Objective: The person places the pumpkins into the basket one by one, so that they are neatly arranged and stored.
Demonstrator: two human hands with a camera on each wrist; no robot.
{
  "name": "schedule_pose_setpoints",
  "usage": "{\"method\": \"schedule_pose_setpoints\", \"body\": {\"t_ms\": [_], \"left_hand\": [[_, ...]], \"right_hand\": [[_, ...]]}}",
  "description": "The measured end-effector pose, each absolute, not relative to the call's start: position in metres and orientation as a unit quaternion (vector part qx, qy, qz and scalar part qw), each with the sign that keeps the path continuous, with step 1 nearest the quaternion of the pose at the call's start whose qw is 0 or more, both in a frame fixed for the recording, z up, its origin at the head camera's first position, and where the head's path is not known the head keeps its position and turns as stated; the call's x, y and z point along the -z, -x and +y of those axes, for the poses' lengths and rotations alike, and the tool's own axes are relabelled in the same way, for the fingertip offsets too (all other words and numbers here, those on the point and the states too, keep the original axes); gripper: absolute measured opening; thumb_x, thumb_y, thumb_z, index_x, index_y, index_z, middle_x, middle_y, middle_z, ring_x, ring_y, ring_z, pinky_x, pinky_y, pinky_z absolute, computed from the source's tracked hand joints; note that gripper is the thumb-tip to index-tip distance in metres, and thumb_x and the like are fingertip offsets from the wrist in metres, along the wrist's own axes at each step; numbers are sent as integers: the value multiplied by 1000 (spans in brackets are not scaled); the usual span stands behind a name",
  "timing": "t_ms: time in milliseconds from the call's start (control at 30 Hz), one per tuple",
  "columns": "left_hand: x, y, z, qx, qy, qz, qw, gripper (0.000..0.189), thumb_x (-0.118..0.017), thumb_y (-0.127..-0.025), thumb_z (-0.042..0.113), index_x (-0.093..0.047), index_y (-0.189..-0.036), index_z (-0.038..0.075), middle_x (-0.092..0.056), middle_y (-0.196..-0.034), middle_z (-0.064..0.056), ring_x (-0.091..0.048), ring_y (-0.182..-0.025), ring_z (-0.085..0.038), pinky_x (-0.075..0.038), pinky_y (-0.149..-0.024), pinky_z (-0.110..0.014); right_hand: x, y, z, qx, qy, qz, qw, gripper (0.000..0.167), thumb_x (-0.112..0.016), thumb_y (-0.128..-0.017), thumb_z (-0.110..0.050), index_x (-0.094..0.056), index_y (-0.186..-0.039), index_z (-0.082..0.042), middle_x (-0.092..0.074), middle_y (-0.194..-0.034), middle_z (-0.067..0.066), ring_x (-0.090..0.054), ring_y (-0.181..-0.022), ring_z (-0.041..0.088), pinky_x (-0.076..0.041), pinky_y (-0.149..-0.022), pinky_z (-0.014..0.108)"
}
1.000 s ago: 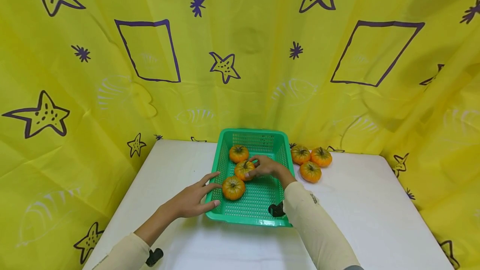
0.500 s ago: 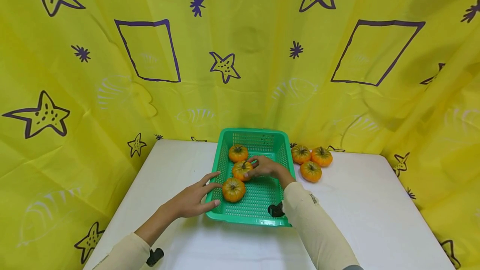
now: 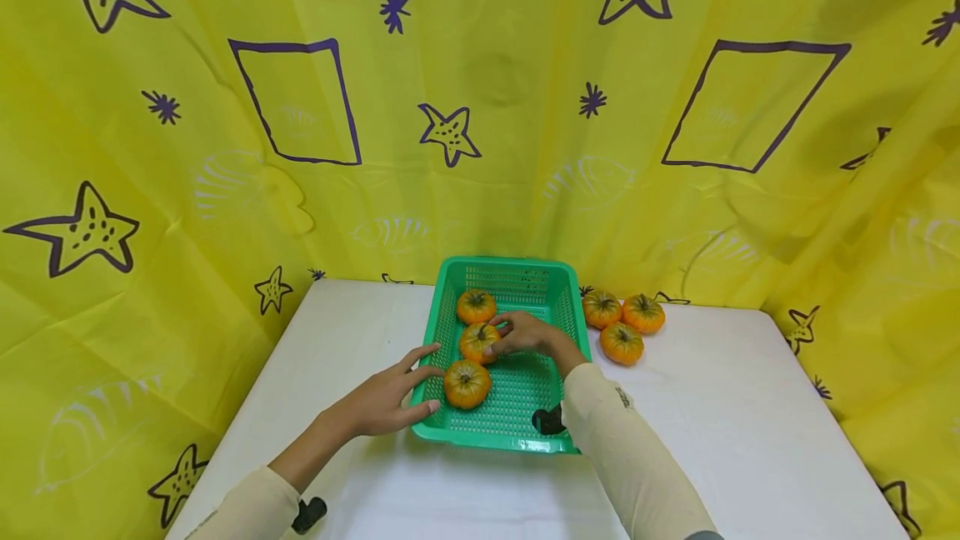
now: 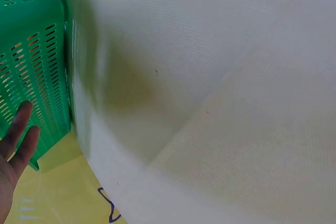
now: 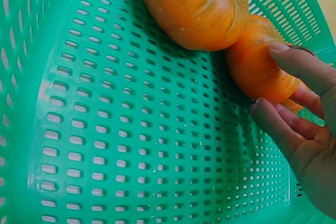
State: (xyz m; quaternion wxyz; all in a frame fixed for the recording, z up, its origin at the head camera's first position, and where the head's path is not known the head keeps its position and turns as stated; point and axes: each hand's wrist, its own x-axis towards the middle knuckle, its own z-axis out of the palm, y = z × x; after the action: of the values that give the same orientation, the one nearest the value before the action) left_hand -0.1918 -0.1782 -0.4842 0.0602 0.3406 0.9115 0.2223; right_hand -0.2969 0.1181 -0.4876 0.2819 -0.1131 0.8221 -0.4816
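Three small orange pumpkins lie in a row along the left side of the green plastic basket. My right hand reaches in and holds the middle pumpkin from its right side. In the right wrist view the thumb lies on top of this pumpkin, other fingers at its side. The near pumpkin touches it, stem upward; the far pumpkin sits just behind. My left hand rests with spread, fairly straight fingers at the basket's left rim; the left wrist view shows two fingers against the slotted wall.
Three more pumpkins stand grouped on the white tabletop, right of the basket. A yellow patterned curtain surrounds the table at the back and sides.
My right hand has moved slightly left, and the middle pumpkin has shifted left with it. The near pumpkin has slid slightly toward me. My left hand stays in place.
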Motion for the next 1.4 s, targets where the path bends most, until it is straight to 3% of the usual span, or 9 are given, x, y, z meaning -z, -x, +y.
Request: {"method": "schedule_pose_setpoints", "body": {"t_ms": [267, 1400], "left_hand": [[483, 191, -177, -225, -339, 912, 63, 53, -51, -100, 54, -56, -140, 20, -23, -166, -2, -60, -126, -33, -54, -92, -51], [486, 193, -178, -222, -340, 912, 61, 53, -51, -100, 54, -55, -141, 21, -23, -166, -2, -59, -127, -33, -54, -92, -52]], "right_hand": [[486, 297, 115, 445, 107, 849, 265, 62, -78, -87, -11, -50, -140, 5, -58, -132, 29, -70, -100, 33, -59, -82, 41], [484, 300, 110, 426, 122, 858, 261, 58, -78, -87, -14, -53, -137, 4, -62, -129, 27, -68, -106, 33, -59, -83, 41]]}}
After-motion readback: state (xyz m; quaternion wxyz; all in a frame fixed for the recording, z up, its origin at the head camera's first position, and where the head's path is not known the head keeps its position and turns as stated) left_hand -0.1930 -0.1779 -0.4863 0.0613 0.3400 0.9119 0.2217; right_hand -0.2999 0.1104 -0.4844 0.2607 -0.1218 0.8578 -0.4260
